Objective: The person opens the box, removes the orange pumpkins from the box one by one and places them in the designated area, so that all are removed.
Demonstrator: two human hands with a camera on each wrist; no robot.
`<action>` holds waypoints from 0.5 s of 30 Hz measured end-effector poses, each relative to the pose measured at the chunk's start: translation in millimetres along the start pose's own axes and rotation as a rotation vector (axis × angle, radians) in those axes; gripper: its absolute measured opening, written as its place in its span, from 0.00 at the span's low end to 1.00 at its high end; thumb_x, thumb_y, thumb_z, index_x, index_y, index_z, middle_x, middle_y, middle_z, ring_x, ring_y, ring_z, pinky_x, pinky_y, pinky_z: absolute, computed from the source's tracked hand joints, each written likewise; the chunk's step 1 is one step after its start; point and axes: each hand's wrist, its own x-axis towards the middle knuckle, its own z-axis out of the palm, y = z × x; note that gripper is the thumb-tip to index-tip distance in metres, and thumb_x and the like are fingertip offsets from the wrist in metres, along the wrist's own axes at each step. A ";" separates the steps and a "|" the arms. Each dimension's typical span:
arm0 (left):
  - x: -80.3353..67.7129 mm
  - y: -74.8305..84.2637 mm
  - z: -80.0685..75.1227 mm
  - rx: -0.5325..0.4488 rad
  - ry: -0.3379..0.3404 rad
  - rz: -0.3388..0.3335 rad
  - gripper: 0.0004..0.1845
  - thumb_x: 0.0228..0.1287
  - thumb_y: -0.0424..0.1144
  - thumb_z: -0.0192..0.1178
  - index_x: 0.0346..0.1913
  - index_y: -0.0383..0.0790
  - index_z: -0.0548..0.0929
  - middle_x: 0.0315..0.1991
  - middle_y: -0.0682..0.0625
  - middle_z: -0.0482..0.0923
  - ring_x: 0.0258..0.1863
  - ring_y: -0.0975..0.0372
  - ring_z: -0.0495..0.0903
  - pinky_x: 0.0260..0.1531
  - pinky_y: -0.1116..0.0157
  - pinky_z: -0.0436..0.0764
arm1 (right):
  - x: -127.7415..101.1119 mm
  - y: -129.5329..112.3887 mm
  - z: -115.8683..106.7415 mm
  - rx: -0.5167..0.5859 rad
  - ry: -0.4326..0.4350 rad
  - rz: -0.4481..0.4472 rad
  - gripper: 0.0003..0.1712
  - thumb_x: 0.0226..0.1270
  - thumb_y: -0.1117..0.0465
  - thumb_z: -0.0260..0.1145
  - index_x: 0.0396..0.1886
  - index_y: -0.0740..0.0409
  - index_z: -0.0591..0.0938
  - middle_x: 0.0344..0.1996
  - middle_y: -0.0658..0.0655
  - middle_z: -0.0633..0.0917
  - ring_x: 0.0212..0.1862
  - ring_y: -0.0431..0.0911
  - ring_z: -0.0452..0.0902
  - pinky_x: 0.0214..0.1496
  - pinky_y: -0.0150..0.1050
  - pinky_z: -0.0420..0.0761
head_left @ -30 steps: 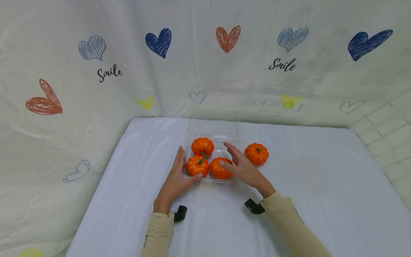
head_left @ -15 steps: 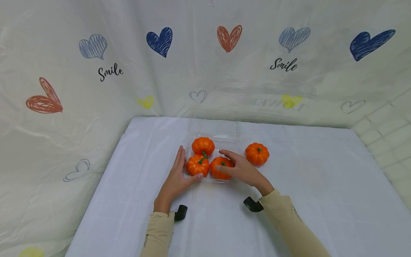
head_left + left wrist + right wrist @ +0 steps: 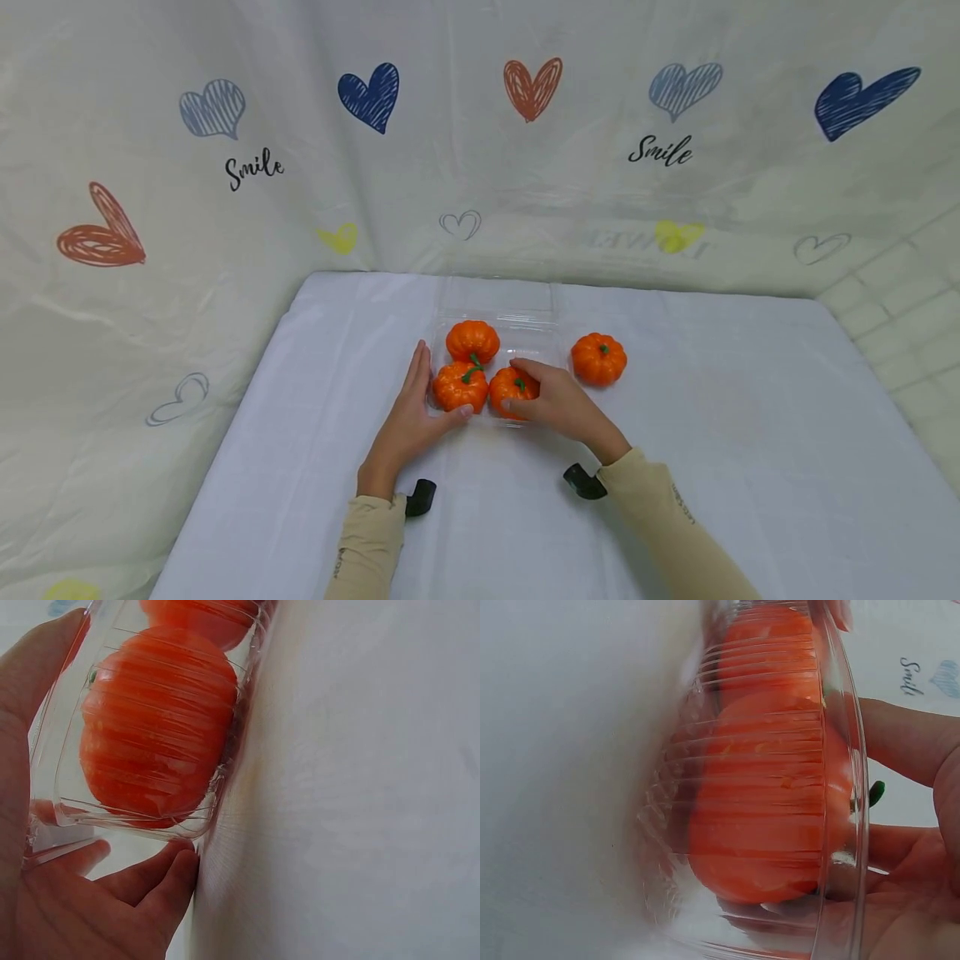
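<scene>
A clear plastic clamshell box point(image 3: 536, 333) lies with its lid folded back, three small orange pumpkins in its base. My left hand point(image 3: 408, 429) rests at its near left corner, fingers straight along the side wall and thumb at the front rim by the near left pumpkin point(image 3: 459, 387). My right hand point(image 3: 566, 407) holds the near right pumpkin point(image 3: 513, 388) from its right side, fingers behind and thumb in front. In the right wrist view this pumpkin point(image 3: 761, 802) shows through the ribbed wall, its green stem point(image 3: 877, 793) above the rim. Behind on the left sits another pumpkin point(image 3: 472, 340).
One more pumpkin point(image 3: 598, 359) stands on the white tablecloth point(image 3: 720, 433), just right of the box. The transparent lid point(image 3: 498, 296) reaches back near the table's far edge. Behind the table hangs a pale curtain point(image 3: 450, 167) printed with hearts.
My right hand has come down from a spread pose and drawn its fingers in around the near right pumpkin. That pumpkin sits slightly further left. My left hand stays at the box corner.
</scene>
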 end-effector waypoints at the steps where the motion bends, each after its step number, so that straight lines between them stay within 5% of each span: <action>1: 0.0 0.0 -0.1 -0.001 0.000 0.002 0.67 0.61 0.69 0.72 0.89 0.48 0.40 0.87 0.66 0.31 0.85 0.58 0.49 0.80 0.50 0.56 | -0.2 -0.3 0.1 -0.001 0.002 -0.001 0.39 0.71 0.53 0.76 0.75 0.67 0.76 0.70 0.63 0.80 0.72 0.60 0.73 0.72 0.60 0.74; 15: -0.8 -0.1 0.0 0.009 -0.003 0.011 0.67 0.62 0.70 0.71 0.89 0.47 0.40 0.87 0.67 0.31 0.85 0.58 0.49 0.80 0.49 0.53 | -4.8 1.9 1.9 0.070 0.117 -0.056 0.38 0.69 0.51 0.77 0.73 0.64 0.79 0.68 0.60 0.82 0.69 0.58 0.76 0.69 0.61 0.77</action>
